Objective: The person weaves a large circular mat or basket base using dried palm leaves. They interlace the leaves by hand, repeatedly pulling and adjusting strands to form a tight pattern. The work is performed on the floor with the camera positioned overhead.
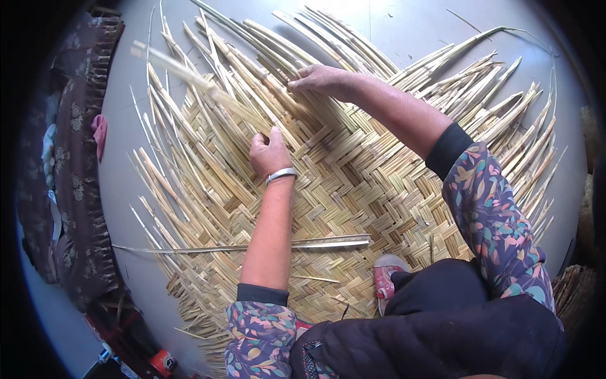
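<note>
A large woven mat of split reed strips (353, 189) lies beneath my hands, its loose strips fanning out on the far and side edges. My left hand (270, 155), with a silver bracelet on the wrist, is closed on a reed strip (214, 95), which slants up to the far left and is smeared by motion. Farther off and to the right, my right hand (322, 82) pinches a bundle of raised reed strips (278, 60) along the weave's edge. How many strips its fingers hold is hidden.
One loose split strip (328, 242) lies across the mat near my left forearm. My shoe (386, 278) stands on the weave. A dark patterned cloth (79, 158) with a pink cloth (99, 129) beside it is at the left. Grey floor (404, 25) surrounds the mat.
</note>
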Motion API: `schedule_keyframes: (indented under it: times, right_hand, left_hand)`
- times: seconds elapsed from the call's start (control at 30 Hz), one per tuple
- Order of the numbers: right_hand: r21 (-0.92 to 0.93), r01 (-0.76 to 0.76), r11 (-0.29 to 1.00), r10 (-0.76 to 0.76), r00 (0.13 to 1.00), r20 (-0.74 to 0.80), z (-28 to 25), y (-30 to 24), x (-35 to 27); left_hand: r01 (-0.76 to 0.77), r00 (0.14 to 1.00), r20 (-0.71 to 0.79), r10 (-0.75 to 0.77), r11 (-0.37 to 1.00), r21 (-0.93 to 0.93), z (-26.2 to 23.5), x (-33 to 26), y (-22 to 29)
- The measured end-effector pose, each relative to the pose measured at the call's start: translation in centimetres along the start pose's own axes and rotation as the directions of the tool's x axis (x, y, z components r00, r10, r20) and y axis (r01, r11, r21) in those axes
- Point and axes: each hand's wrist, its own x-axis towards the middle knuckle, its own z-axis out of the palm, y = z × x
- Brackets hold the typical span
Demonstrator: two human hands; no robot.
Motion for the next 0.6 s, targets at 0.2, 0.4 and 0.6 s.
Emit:
schedule_keyframes:
  times: [0.2, 0.4, 0.6]
  right_hand:
    - [0.091, 0.062, 0.994, -0.071, 0.992, 0.102, 0.2, -0.1, -0.1]
    - [0.392, 0.097, 0.915, -0.12, 0.992, 0.034, -0.7, 0.6, -1.2]
    - [0.596, 0.336, 0.729, -0.139, 0.925, -0.353, -4.4, 2.4, -3.6]
  left_hand:
    - [0.014, 0.974, 0.226, -0.013, 1.0, -0.002, -0.3, 0.8, -0.2]
    - [0.085, 0.851, 0.516, -0.094, 0.996, 0.043, -0.3, 0.7, -0.7]
    - [0.12, 0.779, 0.604, -0.165, 0.986, 0.114, 0.0, 1.8, -1.5]
